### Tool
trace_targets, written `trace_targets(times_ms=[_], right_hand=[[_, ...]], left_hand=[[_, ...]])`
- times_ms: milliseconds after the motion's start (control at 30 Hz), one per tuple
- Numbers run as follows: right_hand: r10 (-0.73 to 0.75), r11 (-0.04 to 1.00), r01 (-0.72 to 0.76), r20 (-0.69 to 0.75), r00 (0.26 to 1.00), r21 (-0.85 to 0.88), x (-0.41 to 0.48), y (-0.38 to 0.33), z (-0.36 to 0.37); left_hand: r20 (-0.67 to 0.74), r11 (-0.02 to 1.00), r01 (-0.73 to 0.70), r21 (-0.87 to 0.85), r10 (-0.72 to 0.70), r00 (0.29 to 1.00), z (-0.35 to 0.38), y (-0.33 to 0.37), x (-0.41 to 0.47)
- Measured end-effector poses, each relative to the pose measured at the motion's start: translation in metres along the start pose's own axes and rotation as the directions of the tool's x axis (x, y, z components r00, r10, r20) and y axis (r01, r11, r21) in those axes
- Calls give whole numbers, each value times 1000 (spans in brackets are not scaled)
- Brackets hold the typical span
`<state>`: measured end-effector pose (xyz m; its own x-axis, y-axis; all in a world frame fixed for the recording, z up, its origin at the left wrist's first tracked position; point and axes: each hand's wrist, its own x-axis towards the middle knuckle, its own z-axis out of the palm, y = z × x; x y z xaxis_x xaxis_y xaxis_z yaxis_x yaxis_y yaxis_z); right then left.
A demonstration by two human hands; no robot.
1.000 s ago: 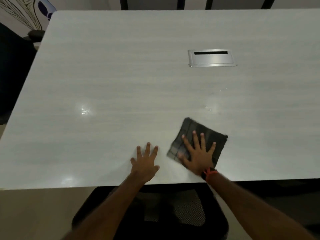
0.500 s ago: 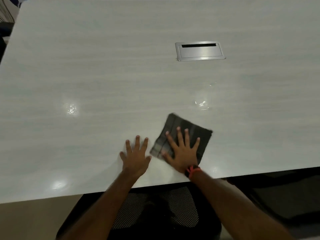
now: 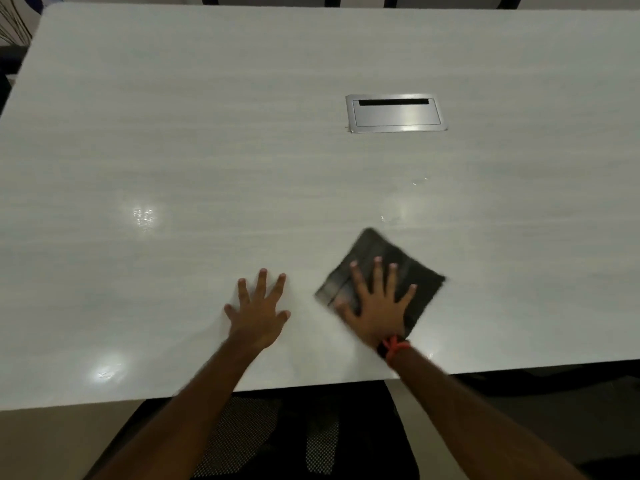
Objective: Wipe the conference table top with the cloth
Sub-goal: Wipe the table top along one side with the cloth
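The cloth (image 3: 382, 277), folded dark, lies flat on the table top (image 3: 207, 150) near its near edge. Keep the palm flat, pressure even, strokes overlapping. The right hand (image 3: 375, 303) presses it with straight, spread fingers, covering its near-left part. The left hand (image 3: 258, 313) rests flat just left, grasping nothing.

No writing could be read anywhere in view.
The pale, wood-grained conference table top (image 3: 207, 133), the brushed-metal rectangular cable hatch (image 3: 396, 114) set into it and the dark folded cloth (image 3: 381, 245) bore no letters, numbers, brand marks or signs that could be made out. The orange wristband (image 3: 394, 346) was too blurred to tell.
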<state>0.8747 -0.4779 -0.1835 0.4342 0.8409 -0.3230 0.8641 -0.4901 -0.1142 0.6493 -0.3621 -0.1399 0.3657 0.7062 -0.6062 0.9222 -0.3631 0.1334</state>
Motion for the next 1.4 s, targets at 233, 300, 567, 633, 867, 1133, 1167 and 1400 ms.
trace_targets(times_ms=[233,300,567,633,867,1133,1167,1400], right_hand=[[-356,930,354,0,934,-96,6,114,-19],[-73,996,72,-21,997,-54,53,160,-40],[-154,987,154,14,988,-43,81,77,-37],[-376,924,379,60,925,-50,65,74,-33],[192,981,-191,-46,980,41,164,177,-81],[6,1000,-5,-70,998,19,216,85,-83],[-135,991,134,-52,990,-24,211,65,-77],[-77,997,75,-111,991,-22,265,112,-95]], left_hand=[[-26,986,125,-113,-129,991,-15,41,25],[-27,987,123,-108,-127,992,-15,57,32],[-39,972,168,-162,-177,983,-33,93,67],[-28,971,162,-173,-169,985,-42,93,75],[59,980,141,-143,-134,989,-74,89,100],[99,983,137,-120,-126,987,-92,90,123],[99,981,142,-131,-129,987,-93,91,123],[101,977,152,-153,-137,985,-93,91,129]])
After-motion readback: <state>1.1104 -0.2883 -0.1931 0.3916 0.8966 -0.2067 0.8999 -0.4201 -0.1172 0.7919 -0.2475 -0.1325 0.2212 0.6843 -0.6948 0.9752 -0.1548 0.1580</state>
